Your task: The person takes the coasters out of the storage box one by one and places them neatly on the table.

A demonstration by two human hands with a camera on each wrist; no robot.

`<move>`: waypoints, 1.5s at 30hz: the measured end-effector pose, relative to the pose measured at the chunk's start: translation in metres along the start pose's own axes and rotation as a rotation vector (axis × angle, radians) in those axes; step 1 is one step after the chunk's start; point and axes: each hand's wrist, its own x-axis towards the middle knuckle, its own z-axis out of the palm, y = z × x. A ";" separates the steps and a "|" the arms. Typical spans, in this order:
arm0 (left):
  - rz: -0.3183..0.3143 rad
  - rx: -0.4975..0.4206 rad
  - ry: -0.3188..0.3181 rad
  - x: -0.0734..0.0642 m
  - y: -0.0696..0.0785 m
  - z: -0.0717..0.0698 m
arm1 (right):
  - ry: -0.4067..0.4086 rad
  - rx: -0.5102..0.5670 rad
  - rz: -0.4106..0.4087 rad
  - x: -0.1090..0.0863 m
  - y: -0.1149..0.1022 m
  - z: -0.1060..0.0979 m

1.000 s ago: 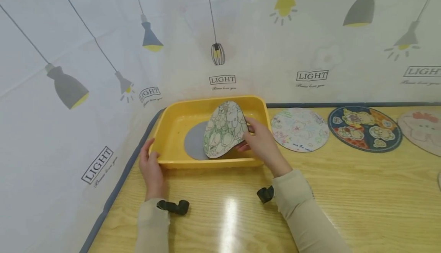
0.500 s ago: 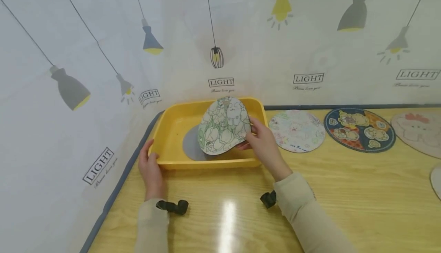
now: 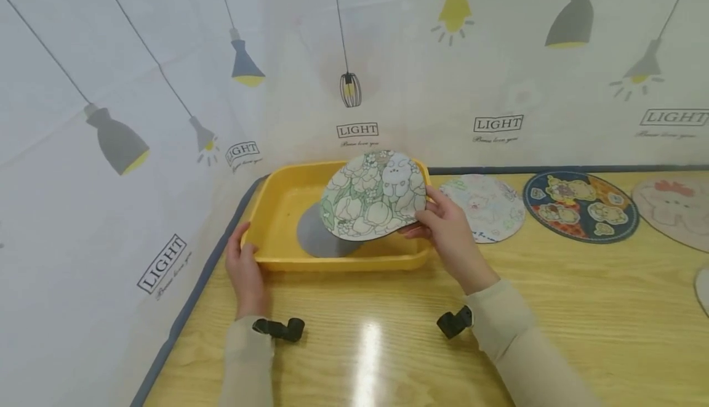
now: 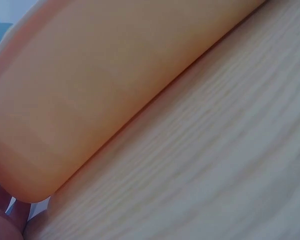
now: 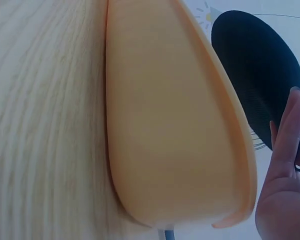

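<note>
My right hand [image 3: 457, 242] pinches a round mouse pad [image 3: 372, 201] by its right edge, thumb on top and fingers beneath. Flowers and a pale animal figure decorate its face, which is tilted toward me above the yellow plastic tray [image 3: 338, 265]. In the right wrist view, the pad's underside [image 5: 257, 70] is black. A plain grey disc [image 3: 317, 234] lies inside the tray, partly covered from sight by the raised pad. At the tray's front left corner, my left hand [image 3: 246, 274] grips the rim; only a bit of its fingers shows in the left wrist view.
Several round printed pads lie on the wooden table [image 3: 343, 333] to the right, among them a white one [image 3: 487, 207], a dark blue one [image 3: 581, 207] and a pink one [image 3: 672, 204]. A lamp-patterned white sheet [image 3: 410, 87] stands behind and along the left.
My right hand has moved right and slightly up with the mouse pad, which has turned flatter so more of its face shows. My left hand keeps its hold on the tray.
</note>
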 end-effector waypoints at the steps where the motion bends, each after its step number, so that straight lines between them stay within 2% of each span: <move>1: 0.002 -0.002 0.001 0.000 0.000 0.000 | 0.002 0.008 0.002 -0.001 0.001 -0.003; 10: -0.022 -0.024 0.022 0.006 -0.005 0.000 | 0.028 0.094 0.029 -0.013 0.003 -0.024; 17: -0.010 -0.022 0.024 0.007 -0.008 -0.002 | 0.027 0.105 0.056 -0.030 0.002 -0.038; 20: -0.006 -0.032 0.013 0.004 -0.004 -0.002 | 0.029 0.092 0.046 -0.037 0.001 -0.043; 26: -0.047 -0.041 0.005 0.001 -0.002 0.001 | 0.033 0.110 0.021 -0.050 -0.002 -0.054; 34: -0.046 -0.066 0.023 0.004 -0.005 0.002 | 0.018 0.156 -0.002 -0.063 -0.007 -0.065; 39: -0.051 -0.083 0.033 0.009 -0.013 -0.001 | 0.029 0.166 -0.001 -0.070 -0.009 -0.072; 45: -0.048 -0.059 0.037 0.011 -0.017 -0.001 | 0.033 0.161 -0.030 -0.078 -0.012 -0.083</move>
